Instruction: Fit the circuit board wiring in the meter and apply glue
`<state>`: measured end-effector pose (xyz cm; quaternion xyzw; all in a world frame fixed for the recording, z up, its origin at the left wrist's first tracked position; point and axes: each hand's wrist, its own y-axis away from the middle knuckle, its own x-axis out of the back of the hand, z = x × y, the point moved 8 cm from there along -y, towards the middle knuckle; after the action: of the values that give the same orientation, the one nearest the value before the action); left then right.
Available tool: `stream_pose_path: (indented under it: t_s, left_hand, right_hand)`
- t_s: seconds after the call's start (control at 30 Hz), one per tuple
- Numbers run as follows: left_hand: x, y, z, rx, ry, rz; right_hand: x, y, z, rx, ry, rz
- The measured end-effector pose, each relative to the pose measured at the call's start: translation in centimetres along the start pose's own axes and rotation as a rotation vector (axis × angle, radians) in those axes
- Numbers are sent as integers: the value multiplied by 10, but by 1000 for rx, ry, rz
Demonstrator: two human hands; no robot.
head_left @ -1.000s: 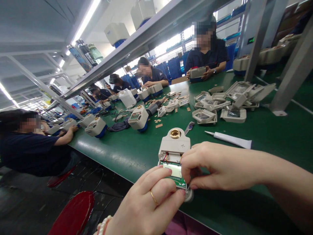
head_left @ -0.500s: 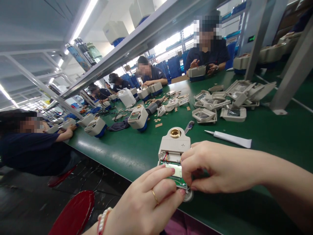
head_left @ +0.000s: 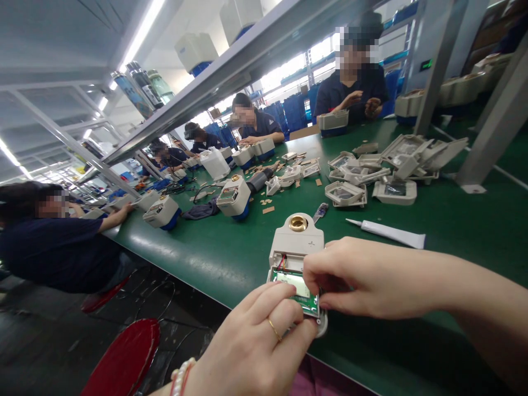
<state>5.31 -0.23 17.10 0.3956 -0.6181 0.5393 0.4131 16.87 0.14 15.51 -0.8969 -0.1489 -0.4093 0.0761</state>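
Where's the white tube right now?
The white tube lies on the green table, right of centre in the head view, between the right hand and the pile of beige covers farther back.

Green workbench (head_left: 198, 264), open beige device (head_left: 295, 240) on it, white tube (head_left: 394, 234), heaped covers (head_left: 396, 193), cardboard scraps (head_left: 268, 210), dark cloth (head_left: 201, 211)

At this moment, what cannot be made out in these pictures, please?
All in the head view:
Green circuit board: lower-left part hidden behind the left hand.
LCD screen: partly covered by that hand's fingers; characters too small to read surely.
Right hand: its own fingers hide whether they pinch anything.
Nearer red stool: cut off by the bottom edge.
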Motion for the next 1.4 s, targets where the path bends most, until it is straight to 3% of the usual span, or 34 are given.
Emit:
stream_pose_path:
  t_s: [0.33,0.53,0.9,1.1,1.4]
  left_hand:
    - [3,7,-1,17,-5,110]
    - [12,14,-5,37,0,251]
    - [18,25,-12,75,97,320]
    - [9,29,-8,84,64,280]
    - [7,21,-6,155,-161,239]
  right_hand:
    - [1,-7,0,82,79,74]
    - [2,-9,-1,131,61,102]
    - [2,-9,1,86,62,85]
    - [2,-9,2,55,66,77]
    - [0,-8,5,51,44,96]
